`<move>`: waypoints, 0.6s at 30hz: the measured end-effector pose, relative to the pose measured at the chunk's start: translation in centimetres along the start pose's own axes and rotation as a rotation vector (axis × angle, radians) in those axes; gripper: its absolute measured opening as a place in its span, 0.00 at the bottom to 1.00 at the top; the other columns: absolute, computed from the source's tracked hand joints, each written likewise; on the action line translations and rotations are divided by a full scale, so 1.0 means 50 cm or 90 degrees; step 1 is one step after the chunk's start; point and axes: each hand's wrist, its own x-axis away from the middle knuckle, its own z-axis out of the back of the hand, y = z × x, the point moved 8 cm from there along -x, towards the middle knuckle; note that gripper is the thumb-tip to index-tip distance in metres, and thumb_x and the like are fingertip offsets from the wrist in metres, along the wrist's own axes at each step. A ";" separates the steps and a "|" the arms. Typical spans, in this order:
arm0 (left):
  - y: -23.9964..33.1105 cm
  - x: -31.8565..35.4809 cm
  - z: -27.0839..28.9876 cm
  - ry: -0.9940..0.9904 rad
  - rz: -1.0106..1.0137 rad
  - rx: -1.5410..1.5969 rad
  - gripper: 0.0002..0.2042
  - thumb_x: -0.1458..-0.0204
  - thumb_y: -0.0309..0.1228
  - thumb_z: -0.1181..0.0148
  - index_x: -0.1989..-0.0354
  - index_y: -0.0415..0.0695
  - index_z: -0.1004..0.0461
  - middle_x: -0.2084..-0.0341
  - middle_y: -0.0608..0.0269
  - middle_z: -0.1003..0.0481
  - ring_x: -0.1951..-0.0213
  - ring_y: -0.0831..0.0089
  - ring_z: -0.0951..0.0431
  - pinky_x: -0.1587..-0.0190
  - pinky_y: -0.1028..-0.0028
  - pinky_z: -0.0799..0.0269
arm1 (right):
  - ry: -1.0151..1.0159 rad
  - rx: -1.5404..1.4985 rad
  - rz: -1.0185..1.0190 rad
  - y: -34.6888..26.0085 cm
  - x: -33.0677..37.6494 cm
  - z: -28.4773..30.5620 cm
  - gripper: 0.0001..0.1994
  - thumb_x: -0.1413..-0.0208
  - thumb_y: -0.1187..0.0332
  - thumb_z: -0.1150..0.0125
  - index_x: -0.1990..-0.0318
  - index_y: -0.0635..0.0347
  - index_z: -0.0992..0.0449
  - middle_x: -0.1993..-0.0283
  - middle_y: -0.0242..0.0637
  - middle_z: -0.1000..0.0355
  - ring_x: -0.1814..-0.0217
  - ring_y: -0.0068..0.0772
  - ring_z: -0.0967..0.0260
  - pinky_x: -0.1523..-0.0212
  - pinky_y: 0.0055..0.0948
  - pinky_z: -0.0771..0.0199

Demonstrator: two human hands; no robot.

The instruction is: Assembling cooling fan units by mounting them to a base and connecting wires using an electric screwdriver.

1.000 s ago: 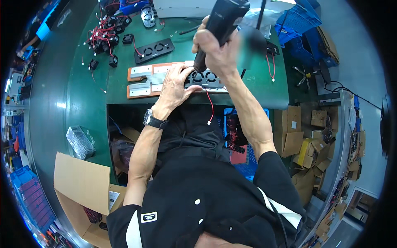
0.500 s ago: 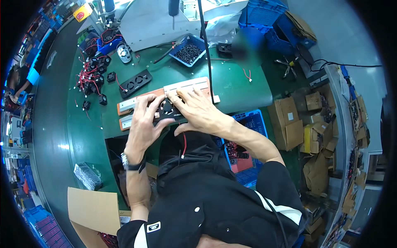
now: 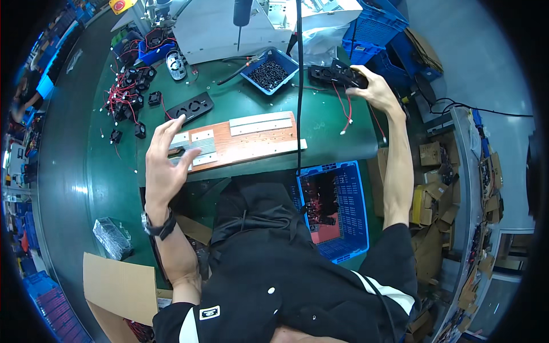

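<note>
Head view: we log one left hand (image 3: 163,167), fingers spread, empty, over one jig (image 3: 231,150); one loose panel (image 3: 196,108) just behind; right hand (image 3: 378,92) gripping one held panel (image 3: 345,74) beside one neighbour panel (image 3: 319,75). Step, we judge: stacking or lifting panels; next calls for steady right fingers. Beyond: one screw tray (image 3: 252,81), one driver (image 3: 242,14).

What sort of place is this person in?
Probably a factory or workshop: a screwdriver hangs over a green workbench, and a pile of little black fans with red wires sits on the bench.
</note>
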 end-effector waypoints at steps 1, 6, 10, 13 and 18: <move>-0.033 0.001 -0.004 0.003 0.043 -0.055 0.30 0.51 0.31 0.27 0.37 0.40 0.26 0.44 0.48 0.25 0.44 0.52 0.22 0.43 0.62 0.26 | -0.028 0.013 0.022 0.046 -0.043 -0.020 0.35 0.53 0.64 0.20 0.37 0.63 0.29 0.49 0.40 0.23 0.48 0.30 0.28 0.44 0.31 0.29; -0.159 0.005 0.004 0.066 0.128 -0.131 0.24 0.48 0.32 0.28 0.44 0.36 0.23 0.48 0.46 0.23 0.47 0.51 0.21 0.44 0.61 0.27 | -0.137 0.046 0.020 0.181 -0.143 -0.083 0.39 0.55 0.62 0.17 0.34 0.61 0.30 0.42 0.43 0.23 0.39 0.35 0.28 0.35 0.34 0.31; -0.213 0.020 0.044 0.108 0.158 -0.175 0.21 0.47 0.32 0.29 0.47 0.36 0.21 0.50 0.47 0.22 0.49 0.50 0.21 0.45 0.62 0.26 | -0.144 0.082 0.026 0.163 -0.150 -0.082 0.46 0.57 0.61 0.17 0.30 0.60 0.34 0.36 0.49 0.27 0.32 0.42 0.31 0.31 0.36 0.34; -0.260 0.012 0.067 0.164 0.187 -0.170 0.15 0.47 0.32 0.29 0.54 0.36 0.18 0.58 0.51 0.21 0.58 0.58 0.17 0.54 0.65 0.22 | -0.078 0.197 0.072 0.157 -0.113 -0.045 0.49 0.56 0.57 0.18 0.28 0.65 0.39 0.29 0.55 0.35 0.26 0.51 0.37 0.27 0.40 0.38; -0.320 -0.060 0.042 0.218 0.191 -0.133 0.14 0.44 0.31 0.30 0.52 0.38 0.18 0.62 0.54 0.18 0.64 0.67 0.15 0.60 0.71 0.20 | 0.090 0.120 0.055 0.077 -0.022 0.011 0.38 0.41 0.50 0.29 0.32 0.68 0.33 0.31 0.53 0.31 0.27 0.48 0.35 0.28 0.40 0.39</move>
